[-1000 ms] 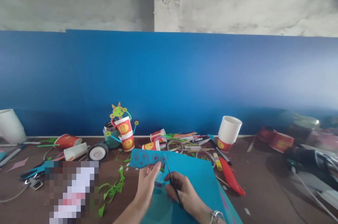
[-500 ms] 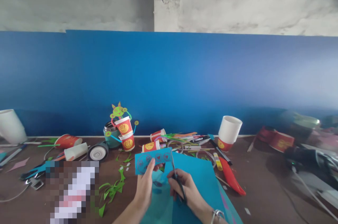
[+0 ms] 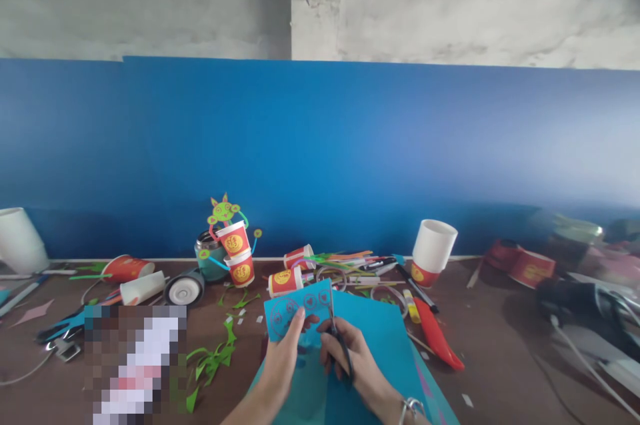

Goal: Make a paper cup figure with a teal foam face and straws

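– where are the hands?
– both above a big blue sheet [image 3: 383, 335] on the table [image 3: 495, 375]. the right hand [image 3: 355, 355] is curled round the scissors [image 3: 347, 353]; the left hand [image 3: 285, 355] pinches a blue strip [image 3: 295, 298], thumb on top, fingers behind.
– what has just changed?
– the strip sits further right than a second ago, and its right end tips up. i'd say that offers its small drawn circles to the blades, which line up with the short right edge. whether they bite, i cannot tell.
– and the strip, against each hand?
– it juts past the left thumb toward the table's far edge, and lies just up and left of the right fingertips.
– beyond that?
– stacked cups [image 3: 235, 245] with a green paper figure [image 3: 223, 211] stand near the far edge, left of the strip; a blue partition [image 3: 320, 158] rises behind.
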`<state>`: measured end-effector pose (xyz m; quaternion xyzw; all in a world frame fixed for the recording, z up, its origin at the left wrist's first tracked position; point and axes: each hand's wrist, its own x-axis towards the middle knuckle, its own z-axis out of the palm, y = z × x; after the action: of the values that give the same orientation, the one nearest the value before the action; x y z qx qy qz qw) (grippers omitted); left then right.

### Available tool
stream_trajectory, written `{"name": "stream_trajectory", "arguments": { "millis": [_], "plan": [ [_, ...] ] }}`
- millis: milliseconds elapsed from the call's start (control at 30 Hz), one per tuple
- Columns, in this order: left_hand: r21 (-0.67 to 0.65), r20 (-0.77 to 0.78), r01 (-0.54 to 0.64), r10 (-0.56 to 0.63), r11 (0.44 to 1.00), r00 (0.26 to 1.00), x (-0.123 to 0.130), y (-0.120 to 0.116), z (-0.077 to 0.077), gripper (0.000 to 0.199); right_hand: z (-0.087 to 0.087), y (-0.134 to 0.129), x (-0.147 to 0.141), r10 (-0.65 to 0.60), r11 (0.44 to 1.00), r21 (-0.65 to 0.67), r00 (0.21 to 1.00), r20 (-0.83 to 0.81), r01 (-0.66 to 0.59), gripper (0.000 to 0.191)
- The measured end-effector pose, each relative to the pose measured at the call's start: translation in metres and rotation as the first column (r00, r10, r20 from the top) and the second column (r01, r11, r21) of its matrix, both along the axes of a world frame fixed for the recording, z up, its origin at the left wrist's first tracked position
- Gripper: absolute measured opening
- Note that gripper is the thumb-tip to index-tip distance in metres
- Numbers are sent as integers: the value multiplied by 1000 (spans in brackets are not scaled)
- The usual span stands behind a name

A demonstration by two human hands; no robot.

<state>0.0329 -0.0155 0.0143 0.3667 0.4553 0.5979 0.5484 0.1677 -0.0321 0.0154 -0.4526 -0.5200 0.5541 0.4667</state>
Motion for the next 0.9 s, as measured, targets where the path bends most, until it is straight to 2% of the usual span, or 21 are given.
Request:
{"name": "stream_trajectory", "arguments": {
  "millis": [233, 500, 700, 833, 900],
  "plan": [
    [75, -130, 23, -13, 997, 991, 1, -6, 13, 47, 2, 0, 1, -6, 1000, 26, 999, -48, 7, 39],
    [117, -172, 84, -63, 990, 983, 0, -5, 11, 51, -1, 0, 3, -14, 999, 44, 998, -63, 17, 39],
    [118, -184, 167, -144, 979, 972, 2, -5, 13, 57, 0, -1, 2, -26, 999, 45, 998, -52, 29, 40],
    [123, -234, 249, -216, 961, 948, 1, -6, 7, 57, 0, -1, 2, -39, 997, 63, 998, -56, 42, 40],
    [120, -270, 238, -199, 964, 942, 1, -7, 4, 54, 0, -1, 3, -51, 997, 62, 997, -64, 55, 39]
  ]
}}
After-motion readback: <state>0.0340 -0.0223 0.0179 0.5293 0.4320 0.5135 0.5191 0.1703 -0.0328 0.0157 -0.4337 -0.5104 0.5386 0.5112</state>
